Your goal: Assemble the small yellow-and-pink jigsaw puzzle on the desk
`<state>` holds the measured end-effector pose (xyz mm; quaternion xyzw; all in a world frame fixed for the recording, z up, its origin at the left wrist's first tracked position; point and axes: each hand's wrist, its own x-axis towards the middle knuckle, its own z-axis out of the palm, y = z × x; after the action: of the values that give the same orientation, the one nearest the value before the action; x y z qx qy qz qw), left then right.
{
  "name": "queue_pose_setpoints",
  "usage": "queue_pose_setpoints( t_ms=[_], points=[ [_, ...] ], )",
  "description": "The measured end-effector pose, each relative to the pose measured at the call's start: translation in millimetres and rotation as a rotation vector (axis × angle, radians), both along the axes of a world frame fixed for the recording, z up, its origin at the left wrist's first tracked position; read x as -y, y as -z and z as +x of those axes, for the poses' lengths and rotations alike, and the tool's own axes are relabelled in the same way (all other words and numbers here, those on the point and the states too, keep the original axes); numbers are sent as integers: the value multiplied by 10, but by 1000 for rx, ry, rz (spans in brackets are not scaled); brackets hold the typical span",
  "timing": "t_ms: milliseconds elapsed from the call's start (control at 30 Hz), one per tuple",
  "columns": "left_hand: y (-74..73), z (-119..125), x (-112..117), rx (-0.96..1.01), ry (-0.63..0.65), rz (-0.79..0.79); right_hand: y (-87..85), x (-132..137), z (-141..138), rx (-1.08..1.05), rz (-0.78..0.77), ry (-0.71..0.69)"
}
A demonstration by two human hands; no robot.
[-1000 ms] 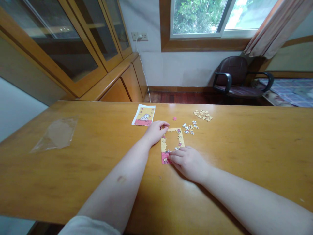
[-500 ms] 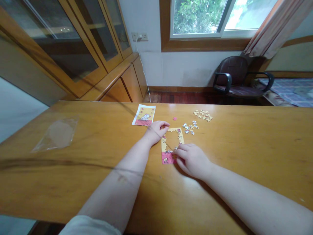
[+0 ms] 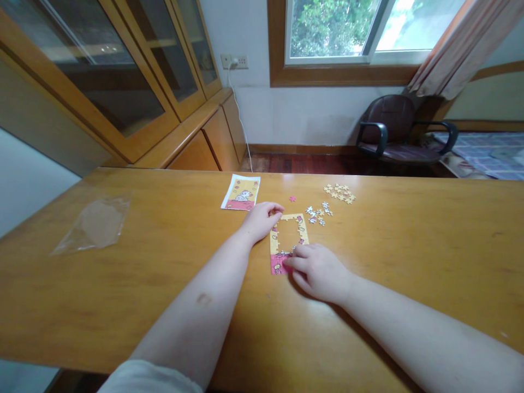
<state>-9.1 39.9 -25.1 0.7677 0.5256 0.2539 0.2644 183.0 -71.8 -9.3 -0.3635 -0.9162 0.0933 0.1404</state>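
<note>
A partly assembled jigsaw puzzle (image 3: 279, 264) lies on the table, with a yellow border, a pink lower part and a gap in its middle. My left hand (image 3: 262, 220) rests by its upper left corner, fingers loosely bent and a little apart from the thumb. On the puzzle's lower right part lie the fingertips of my right hand (image 3: 319, 271), fingers apart; this hand covers some of the pink area. White patterned puzzle pieces (image 3: 317, 214) are scattered just beyond the puzzle to the right. A single pink puzzle piece (image 3: 292, 198) lies farther back.
Yellow puzzle pieces (image 3: 340, 193) form a group at the back right. The picture sheet (image 3: 241, 191) lies behind my left hand. A clear plastic bag (image 3: 96, 224) is at the left on the wooden table (image 3: 409, 262). Beyond the table stand a chair (image 3: 391, 125) and a cabinet (image 3: 192, 153).
My right hand's fingertips have shifted slightly down and left over the pink part, showing more of the puzzle's right edge. My left hand stays in place.
</note>
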Motion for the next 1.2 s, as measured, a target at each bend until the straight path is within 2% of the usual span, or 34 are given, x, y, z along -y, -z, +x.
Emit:
queue_pose_setpoints(
  t_ms=[567,700,767,867,967,1067,1200],
  points=[
    [22,0,-6,-2,-4,5,-41,17,-53,21,-9,-19],
    [4,4,4,16,-15,0,-75,15,-56,-54,-22,-23],
    [6,5,4,37,-19,-5,-133,-33,-27,-109,-16,28],
    [28,3,-5,67,-23,-11,-245,-232,60,-108,-12,208],
    [53,-3,-18,65,-30,-14,-297,-583,163,2,-16,372],
    [62,-9,-25,55,-33,-7,-246,-980,221,93,-3,408],
    [48,-8,-21,60,-44,-8,-110,-1396,186,105,-23,345]
  ],
)
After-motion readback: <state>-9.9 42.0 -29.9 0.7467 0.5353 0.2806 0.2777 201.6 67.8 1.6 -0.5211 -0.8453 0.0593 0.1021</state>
